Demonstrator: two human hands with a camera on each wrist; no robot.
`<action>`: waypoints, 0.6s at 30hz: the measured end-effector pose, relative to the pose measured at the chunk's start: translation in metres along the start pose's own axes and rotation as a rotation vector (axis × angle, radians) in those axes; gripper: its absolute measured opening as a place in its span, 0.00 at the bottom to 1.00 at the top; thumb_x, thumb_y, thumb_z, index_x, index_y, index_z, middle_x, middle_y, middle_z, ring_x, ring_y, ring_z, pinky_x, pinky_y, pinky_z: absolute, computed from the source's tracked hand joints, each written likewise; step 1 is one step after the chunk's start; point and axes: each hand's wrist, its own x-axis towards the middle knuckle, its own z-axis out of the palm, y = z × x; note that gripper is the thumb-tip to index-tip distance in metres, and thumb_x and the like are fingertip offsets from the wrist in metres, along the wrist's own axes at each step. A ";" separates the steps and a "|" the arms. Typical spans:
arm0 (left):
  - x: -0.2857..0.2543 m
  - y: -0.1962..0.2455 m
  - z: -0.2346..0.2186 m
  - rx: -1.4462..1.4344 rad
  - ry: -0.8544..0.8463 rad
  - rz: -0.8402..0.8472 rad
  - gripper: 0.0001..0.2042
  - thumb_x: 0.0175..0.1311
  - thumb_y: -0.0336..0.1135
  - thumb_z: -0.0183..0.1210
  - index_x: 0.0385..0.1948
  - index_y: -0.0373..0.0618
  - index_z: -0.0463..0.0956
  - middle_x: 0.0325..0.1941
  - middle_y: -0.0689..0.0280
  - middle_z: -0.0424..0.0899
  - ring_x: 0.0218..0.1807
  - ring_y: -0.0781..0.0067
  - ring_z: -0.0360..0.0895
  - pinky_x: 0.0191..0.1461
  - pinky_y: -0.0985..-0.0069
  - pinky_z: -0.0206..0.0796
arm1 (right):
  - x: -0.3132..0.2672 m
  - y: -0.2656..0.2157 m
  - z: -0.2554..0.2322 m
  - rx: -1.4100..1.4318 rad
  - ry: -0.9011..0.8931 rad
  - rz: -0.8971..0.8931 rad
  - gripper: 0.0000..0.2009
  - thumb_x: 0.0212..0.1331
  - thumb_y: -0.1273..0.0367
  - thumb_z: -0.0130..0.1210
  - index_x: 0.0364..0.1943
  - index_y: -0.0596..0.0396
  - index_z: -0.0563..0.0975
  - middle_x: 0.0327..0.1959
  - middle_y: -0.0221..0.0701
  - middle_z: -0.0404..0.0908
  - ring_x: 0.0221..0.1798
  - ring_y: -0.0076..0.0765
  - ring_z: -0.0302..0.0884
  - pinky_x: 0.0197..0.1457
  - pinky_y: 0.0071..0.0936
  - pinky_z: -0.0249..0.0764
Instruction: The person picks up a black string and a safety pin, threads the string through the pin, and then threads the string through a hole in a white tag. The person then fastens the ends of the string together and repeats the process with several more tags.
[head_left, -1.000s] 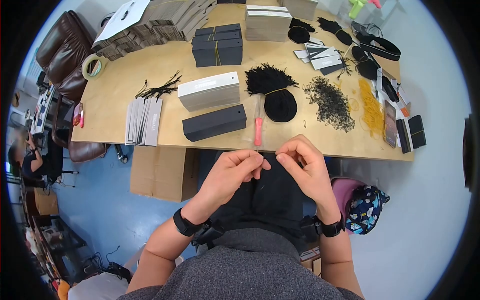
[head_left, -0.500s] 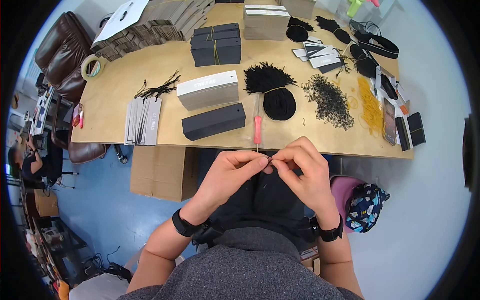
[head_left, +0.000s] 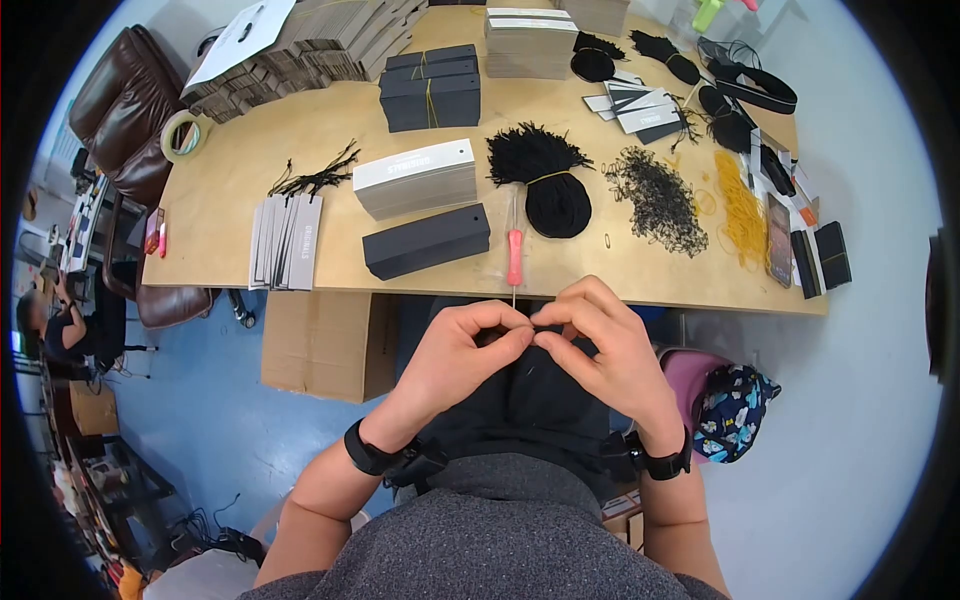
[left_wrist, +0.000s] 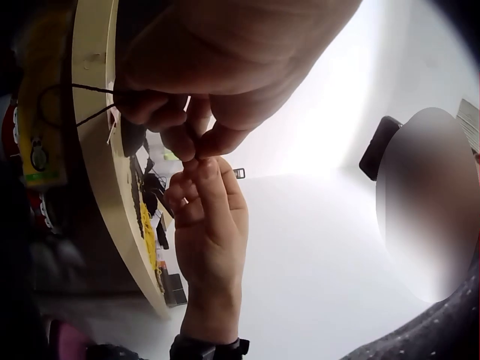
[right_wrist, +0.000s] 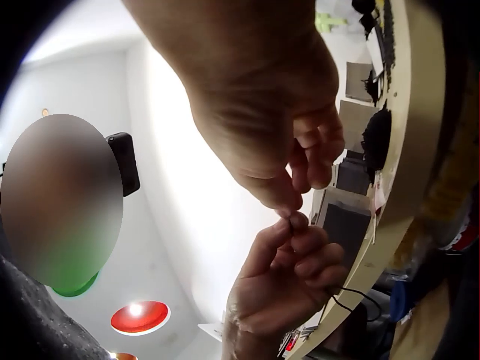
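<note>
Just off the table's front edge, my left hand [head_left: 460, 350] grips a thin black cord [left_wrist: 91, 88], whose loop trails from behind its curled fingers. Thumb and forefinger meet at their tips there. My right hand [head_left: 605, 350] faces it, and its thumb and forefinger come in at those same fingertips. In the right wrist view, a small dark bit shows where both hands' fingertips meet; the fingers mostly cover it. A screwdriver-like tool with a pink handle [head_left: 515, 258] lies beyond the hands, its thin shaft pointing at them.
On the table [head_left: 330, 135] are a bundle of black cords [head_left: 558, 205], dark pins [head_left: 655, 200], yellow rubber bands [head_left: 740, 210], a single pin [head_left: 607, 241], white tags [head_left: 420, 180], dark tags [head_left: 428, 242] and corded tags [head_left: 290, 240]. A cardboard box [head_left: 325, 345] stands below.
My right hand has moved left to meet my left hand's fingertips. Its thumb and forefinger have shifted apart a little since half a second ago. The things on the table have stayed put.
</note>
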 end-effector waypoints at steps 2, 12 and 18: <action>-0.001 0.000 0.000 0.127 0.012 0.047 0.06 0.68 0.29 0.61 0.38 0.37 0.83 0.35 0.70 0.84 0.38 0.87 0.75 0.44 0.84 0.68 | -0.001 0.006 0.002 0.006 -0.027 -0.004 0.07 0.58 0.75 0.62 0.40 0.57 0.79 0.38 0.33 0.74 0.32 0.32 0.78 0.36 0.27 0.76; -0.001 -0.012 0.004 0.006 0.105 0.021 0.05 0.64 0.25 0.64 0.39 0.35 0.83 0.36 0.68 0.86 0.40 0.85 0.78 0.46 0.84 0.70 | 0.002 0.021 0.002 0.057 0.042 0.051 0.05 0.60 0.74 0.61 0.38 0.58 0.78 0.36 0.34 0.74 0.30 0.35 0.78 0.37 0.31 0.75; 0.003 -0.014 0.004 -0.103 0.229 0.059 0.05 0.64 0.27 0.64 0.37 0.36 0.84 0.31 0.73 0.84 0.34 0.90 0.74 0.39 0.88 0.65 | 0.021 0.078 -0.016 -0.652 0.381 0.228 0.07 0.60 0.68 0.61 0.36 0.57 0.80 0.35 0.39 0.76 0.33 0.48 0.79 0.38 0.40 0.74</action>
